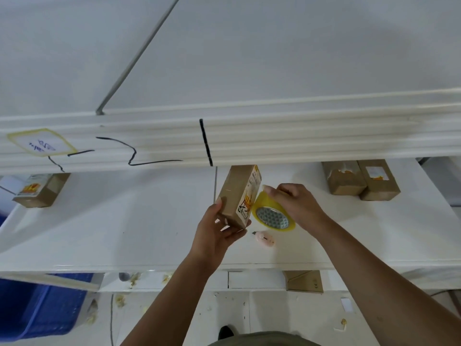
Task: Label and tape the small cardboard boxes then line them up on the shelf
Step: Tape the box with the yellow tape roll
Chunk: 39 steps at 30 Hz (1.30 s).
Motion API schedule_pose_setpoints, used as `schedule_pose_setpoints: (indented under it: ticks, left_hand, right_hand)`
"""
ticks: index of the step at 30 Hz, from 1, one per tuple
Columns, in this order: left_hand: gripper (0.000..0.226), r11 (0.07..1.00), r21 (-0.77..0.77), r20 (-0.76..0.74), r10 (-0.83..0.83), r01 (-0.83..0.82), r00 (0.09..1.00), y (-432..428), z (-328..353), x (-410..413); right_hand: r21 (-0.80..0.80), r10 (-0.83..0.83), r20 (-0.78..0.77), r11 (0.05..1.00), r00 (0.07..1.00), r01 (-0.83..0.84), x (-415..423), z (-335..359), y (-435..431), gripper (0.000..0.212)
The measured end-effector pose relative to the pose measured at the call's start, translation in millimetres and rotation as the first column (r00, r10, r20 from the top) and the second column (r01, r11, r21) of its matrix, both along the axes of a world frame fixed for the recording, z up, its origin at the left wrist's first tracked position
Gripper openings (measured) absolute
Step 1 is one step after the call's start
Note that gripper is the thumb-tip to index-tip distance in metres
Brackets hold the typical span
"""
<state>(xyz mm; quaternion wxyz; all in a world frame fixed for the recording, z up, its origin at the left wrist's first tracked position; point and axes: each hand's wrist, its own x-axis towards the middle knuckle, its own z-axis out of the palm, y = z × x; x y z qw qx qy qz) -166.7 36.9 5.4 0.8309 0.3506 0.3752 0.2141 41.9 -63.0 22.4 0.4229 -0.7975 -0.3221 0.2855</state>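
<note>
Seemingly midway: gripping box point(237, 196) in left hand point(217, 231) above surface point(124, 221), holding tape point(273, 217) against its side with right hand point(296, 206). Already set down behind: three other boxes point(379, 181). Left to do — taping, lining up.

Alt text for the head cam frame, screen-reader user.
The left hand grips a small cardboard box, tilted, over a white shelf while the right hand holds a yellowish tape roll beside its labelled face. A pink utility knife lies on it nearby; two more boxes stand to the right, another box to the left.
</note>
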Motion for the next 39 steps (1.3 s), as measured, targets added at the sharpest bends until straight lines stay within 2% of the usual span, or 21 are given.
schedule_pose_setpoints:
  ticks: [2,4,6,10,14,16,18,20,25,27,28,30,33,36,39]
  left_hand:
    - [0.050,0.989,0.121,-0.048,-0.076,0.081,0.996,1,-1,1]
    - [0.057,0.930,0.307,-0.138,-0.167,0.202,0.976,0,-1,7]
    - [0.056,0.865,0.422,-0.217,-0.194,0.271,0.957,-3,-1,16]
    - [0.077,0.873,0.454,-0.325,-0.024,0.178,0.945,-5,-10,28]
    - [0.057,0.816,0.558,-0.274,0.011,0.150,0.962,-1,-19,28]
    - [0.051,0.729,0.656,-0.352,0.065,0.196,0.934,2,-18,29]
    - [0.050,0.634,0.723,-0.469,0.161,0.273,0.869,6,-14,27]
    - [0.043,0.630,0.729,-0.495,0.215,0.268,0.842,13,-8,26]
    - [0.030,0.801,0.596,-0.450,0.267,0.064,0.852,36,0,23]
    - [0.019,0.878,0.477,-0.399,0.250,-0.033,0.882,44,0,20]
    - [0.016,0.912,0.404,-0.364,0.234,-0.073,0.901,46,1,18]
    - [0.022,0.954,0.280,-0.326,0.201,-0.109,0.924,48,2,16]
    - [0.033,0.971,0.112,-0.272,0.235,-0.212,0.933,46,3,20]
    - [0.033,0.951,0.004,-0.215,0.302,-0.309,0.929,43,8,25]
    - [0.035,0.937,-0.103,-0.153,0.316,-0.333,0.936,36,13,28]
  right_hand:
    - [-0.047,-0.019,0.041,0.999,0.999,0.021,0,-6,0,0.062]
    - [-0.088,-0.036,0.052,0.995,0.998,0.041,-2,-14,-1,0.059]
    - [-0.088,-0.047,0.029,0.995,0.998,0.050,-5,-22,-2,0.057]
    - [-0.102,-0.062,0.031,0.993,0.998,0.065,-5,-27,0,0.056]
    - [-0.107,-0.043,0.045,0.993,0.998,0.048,-4,-21,-2,0.058]
    - [-0.115,-0.038,0.044,0.992,0.998,0.043,-3,-16,-4,0.060]
    - [-0.121,-0.023,0.009,0.992,1.000,0.024,-3,-12,-6,0.062]
    - [-0.087,0.024,-0.068,0.996,0.997,-0.030,-2,-6,-11,0.062]
    - [0.137,0.225,-0.245,0.971,0.943,-0.196,-3,12,-22,0.050]
    - [0.166,0.203,-0.193,0.971,0.960,-0.172,-3,17,-20,0.044]
    - [0.159,0.163,-0.119,0.977,0.979,-0.144,-2,18,-19,0.046]
    - [0.129,0.075,-0.002,0.989,0.997,-0.074,-3,18,-18,0.056]
    - [0.055,-0.005,-0.005,0.998,1.000,0.005,-6,15,-17,0.064]
    - [-0.073,-0.050,0.020,0.996,0.999,0.051,-15,4,-16,0.068]
    - [-0.092,-0.091,-0.029,0.992,0.995,0.087,-23,-7,-17,0.066]
